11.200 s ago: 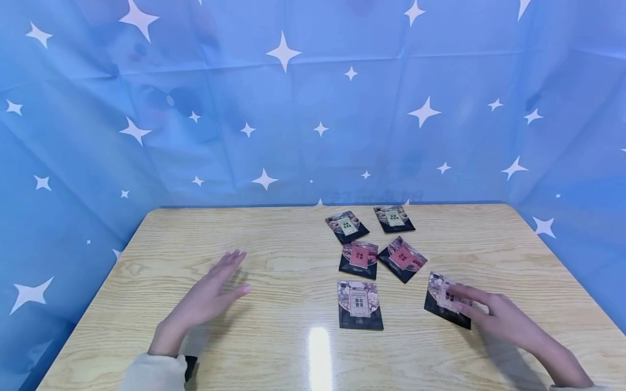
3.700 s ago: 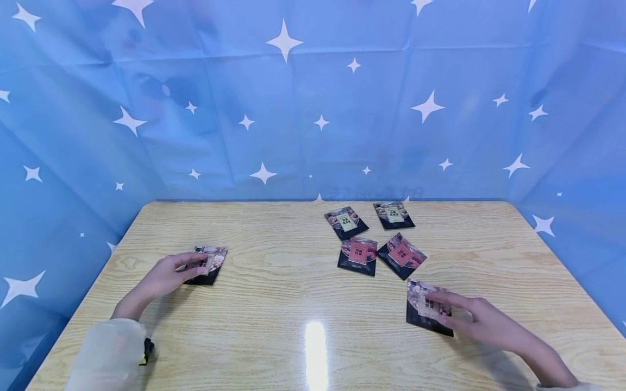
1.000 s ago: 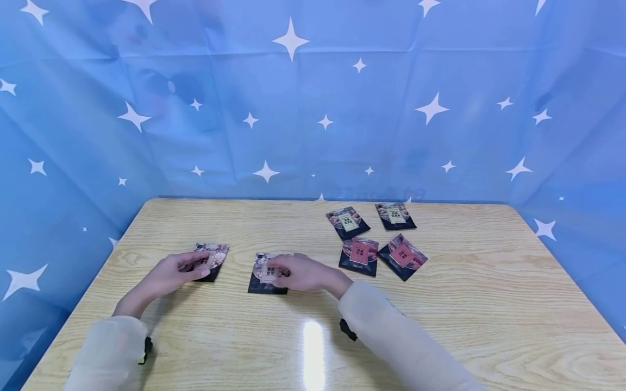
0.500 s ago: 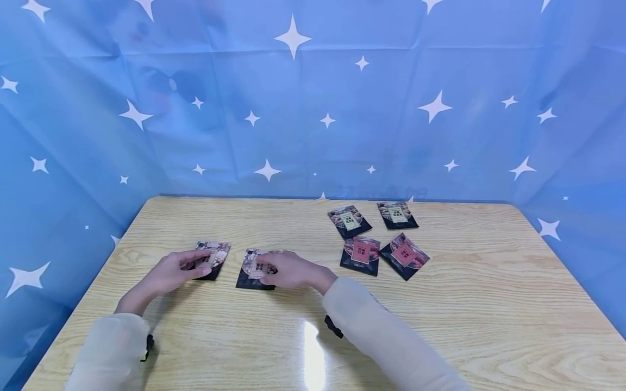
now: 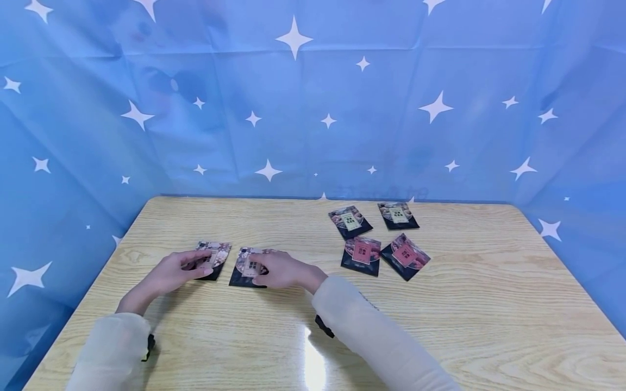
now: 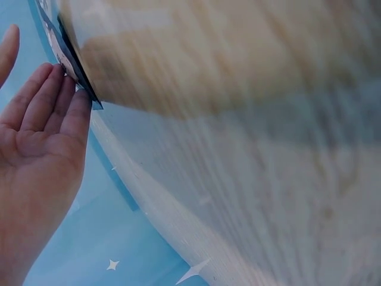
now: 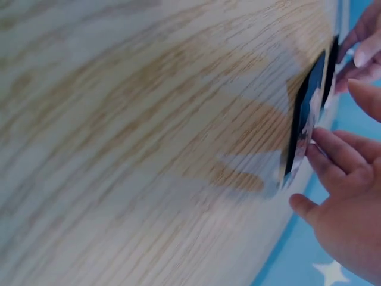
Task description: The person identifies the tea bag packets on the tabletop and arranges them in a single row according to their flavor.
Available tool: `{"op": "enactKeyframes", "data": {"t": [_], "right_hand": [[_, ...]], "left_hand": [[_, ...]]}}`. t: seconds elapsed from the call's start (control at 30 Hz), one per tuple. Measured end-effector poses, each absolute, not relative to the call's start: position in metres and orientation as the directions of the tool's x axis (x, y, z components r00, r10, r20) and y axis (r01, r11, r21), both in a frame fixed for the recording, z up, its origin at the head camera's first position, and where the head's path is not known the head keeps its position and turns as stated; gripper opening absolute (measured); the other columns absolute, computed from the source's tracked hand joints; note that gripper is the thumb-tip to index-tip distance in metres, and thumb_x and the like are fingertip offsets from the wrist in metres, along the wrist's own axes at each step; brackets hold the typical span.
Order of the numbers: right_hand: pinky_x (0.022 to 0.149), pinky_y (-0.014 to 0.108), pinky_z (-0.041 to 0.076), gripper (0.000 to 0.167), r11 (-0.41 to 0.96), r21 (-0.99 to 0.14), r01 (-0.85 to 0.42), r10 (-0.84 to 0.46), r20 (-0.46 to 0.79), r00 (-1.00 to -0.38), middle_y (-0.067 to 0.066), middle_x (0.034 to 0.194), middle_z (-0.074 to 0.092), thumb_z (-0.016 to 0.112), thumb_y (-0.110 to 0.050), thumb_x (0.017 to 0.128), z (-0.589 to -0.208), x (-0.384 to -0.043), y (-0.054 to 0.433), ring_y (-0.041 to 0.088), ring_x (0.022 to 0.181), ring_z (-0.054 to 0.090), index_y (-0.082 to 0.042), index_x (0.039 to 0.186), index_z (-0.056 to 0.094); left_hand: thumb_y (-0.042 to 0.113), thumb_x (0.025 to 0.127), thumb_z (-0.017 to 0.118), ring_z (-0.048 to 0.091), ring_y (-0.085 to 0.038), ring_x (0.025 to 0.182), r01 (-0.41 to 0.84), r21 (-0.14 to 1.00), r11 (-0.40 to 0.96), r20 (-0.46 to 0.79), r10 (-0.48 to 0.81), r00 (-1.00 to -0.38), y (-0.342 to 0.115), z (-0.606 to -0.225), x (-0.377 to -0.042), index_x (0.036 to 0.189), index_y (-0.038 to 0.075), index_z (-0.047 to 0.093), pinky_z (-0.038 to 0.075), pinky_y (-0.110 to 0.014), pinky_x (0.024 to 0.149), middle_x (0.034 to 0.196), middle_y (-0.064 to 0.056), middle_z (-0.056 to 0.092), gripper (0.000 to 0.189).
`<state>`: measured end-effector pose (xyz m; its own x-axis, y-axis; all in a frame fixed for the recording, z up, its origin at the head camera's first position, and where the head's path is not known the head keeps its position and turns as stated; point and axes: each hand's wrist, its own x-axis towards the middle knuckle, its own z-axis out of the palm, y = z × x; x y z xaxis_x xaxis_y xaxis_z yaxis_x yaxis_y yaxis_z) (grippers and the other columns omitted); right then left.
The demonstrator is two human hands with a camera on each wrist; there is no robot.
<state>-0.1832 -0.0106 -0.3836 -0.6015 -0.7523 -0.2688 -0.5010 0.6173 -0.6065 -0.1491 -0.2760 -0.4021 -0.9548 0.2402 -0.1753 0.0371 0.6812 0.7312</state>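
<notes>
Two flower-print tea sachets with pale pink labels and black lower parts lie side by side at the table's left. On the left sachet (image 5: 221, 256) rest the fingertips of my left hand (image 5: 168, 273). The left wrist view shows its fingers (image 6: 41, 104) fairly straight at the sachet's face, thumb apart. My right hand (image 5: 283, 270) touches the right sachet (image 5: 239, 280) from its right side and covers part of it. In the right wrist view, two fingertips (image 7: 318, 136) meet that sachet's face while the thumb stands off. A narrow gap separates the sachets.
Right of centre lie two sachets with pink-red labels, the left red sachet (image 5: 361, 255) and the right red sachet (image 5: 405, 256). Behind them are two green-labelled ones, the left green sachet (image 5: 350, 220) and right green sachet (image 5: 398, 214). A blue starry curtain (image 5: 313, 108) borders the wooden table (image 5: 464, 304).
Earlier, my right hand slid its flower-print sachet from the right side across to the left, and in the last second closer to the other. My left hand, after moving its sachet left, stays put.
</notes>
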Motion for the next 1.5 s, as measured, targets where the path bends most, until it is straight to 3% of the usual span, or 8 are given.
{"op": "enactKeyframes", "data": {"t": [0.13, 0.37, 0.57, 0.7, 0.8, 0.93, 1.23, 1.5], "right_hand": [[0.072, 0.022, 0.04, 0.053, 0.625, -0.615, -0.481, -0.744, -0.281, -0.607, -0.009, 0.094, 0.055, 0.054, -0.02, 0.094, -0.384, -0.182, -0.01, 0.006, 0.066, 0.049, -0.01, 0.142, 0.034], [0.075, 0.024, 0.039, 0.056, 0.624, -0.643, -0.443, -0.735, -0.293, -0.611, -0.006, 0.096, 0.056, 0.053, -0.023, 0.094, -0.382, -0.181, -0.008, 0.006, 0.067, 0.048, -0.01, 0.144, 0.03], [0.086, 0.027, 0.04, 0.057, 0.596, -0.665, -0.451, -0.751, -0.261, -0.607, 0.003, 0.13, 0.049, 0.051, -0.024, 0.095, -0.372, -0.18, 0.001, 0.016, 0.076, 0.056, -0.009, 0.145, 0.027], [0.096, 0.033, 0.037, 0.056, 0.601, -0.672, -0.433, -0.738, -0.257, -0.624, 0.004, 0.143, 0.036, 0.05, -0.024, 0.096, -0.365, -0.181, 0.016, 0.026, 0.095, 0.057, -0.01, 0.145, 0.027], [0.104, 0.036, 0.029, 0.055, 0.603, -0.674, -0.428, -0.727, -0.243, -0.642, 0.004, 0.144, 0.034, 0.05, -0.025, 0.095, -0.363, -0.184, 0.033, 0.024, 0.124, 0.041, -0.009, 0.144, 0.03], [0.105, 0.041, 0.026, 0.053, 0.581, -0.693, -0.427, -0.732, -0.215, -0.646, 0.01, 0.142, 0.036, 0.049, -0.025, 0.095, -0.362, -0.192, 0.064, 0.026, 0.131, 0.031, -0.005, 0.141, 0.034], [0.101, 0.046, 0.031, 0.058, 0.607, -0.715, -0.347, -0.686, -0.252, -0.682, 0.015, 0.14, 0.039, 0.049, -0.036, 0.094, -0.356, -0.206, 0.141, 0.031, 0.128, 0.035, 0.0, 0.138, 0.037], [0.097, 0.048, 0.035, 0.052, 0.619, -0.726, -0.299, -0.627, -0.229, -0.744, 0.022, 0.134, 0.043, 0.049, -0.025, 0.096, -0.363, -0.207, 0.188, 0.036, 0.123, 0.04, 0.006, 0.136, 0.037]], "left_hand": [[0.038, 0.087, 0.061, 0.04, -0.042, 0.12, 0.036, 0.731, 0.681, -0.177, 0.24, -0.955, -0.275, -0.402, -0.149, 0.135, 0.001, 0.044, 0.039, -0.052, 0.091, 0.134, -0.027, 0.04, 0.063], [0.038, 0.087, 0.061, 0.041, -0.041, 0.12, 0.03, 0.735, 0.677, -0.177, 0.235, -0.956, -0.276, -0.403, -0.15, 0.135, 0.001, 0.044, 0.04, -0.05, 0.091, 0.134, -0.026, 0.04, 0.062], [0.037, 0.088, 0.06, 0.039, -0.041, 0.121, 0.026, 0.734, 0.679, -0.183, 0.234, -0.955, -0.277, -0.404, -0.15, 0.135, 0.002, 0.044, 0.039, -0.051, 0.091, 0.135, -0.026, 0.039, 0.061], [0.037, 0.088, 0.06, 0.039, -0.041, 0.121, 0.028, 0.735, 0.678, -0.181, 0.236, -0.955, -0.277, -0.404, -0.15, 0.136, 0.002, 0.044, 0.039, -0.051, 0.091, 0.135, -0.026, 0.039, 0.061], [0.038, 0.088, 0.06, 0.04, -0.041, 0.121, 0.034, 0.735, 0.677, -0.177, 0.24, -0.955, -0.277, -0.405, -0.15, 0.135, 0.002, 0.044, 0.039, -0.051, 0.092, 0.135, -0.026, 0.04, 0.062], [0.038, 0.088, 0.06, 0.04, -0.04, 0.121, 0.04, 0.732, 0.68, -0.171, 0.24, -0.956, -0.278, -0.405, -0.15, 0.135, 0.003, 0.044, 0.039, -0.051, 0.091, 0.135, -0.025, 0.04, 0.061], [0.04, 0.088, 0.059, 0.036, -0.042, 0.123, 0.037, 0.72, 0.693, -0.178, 0.236, -0.955, -0.278, -0.406, -0.149, 0.136, 0.004, 0.044, 0.038, -0.053, 0.092, 0.136, -0.026, 0.039, 0.061], [0.039, 0.088, 0.059, 0.035, -0.042, 0.124, 0.038, 0.727, 0.686, -0.174, 0.237, -0.956, -0.277, -0.405, -0.15, 0.135, 0.003, 0.044, 0.037, -0.053, 0.092, 0.136, -0.026, 0.039, 0.062]]}}
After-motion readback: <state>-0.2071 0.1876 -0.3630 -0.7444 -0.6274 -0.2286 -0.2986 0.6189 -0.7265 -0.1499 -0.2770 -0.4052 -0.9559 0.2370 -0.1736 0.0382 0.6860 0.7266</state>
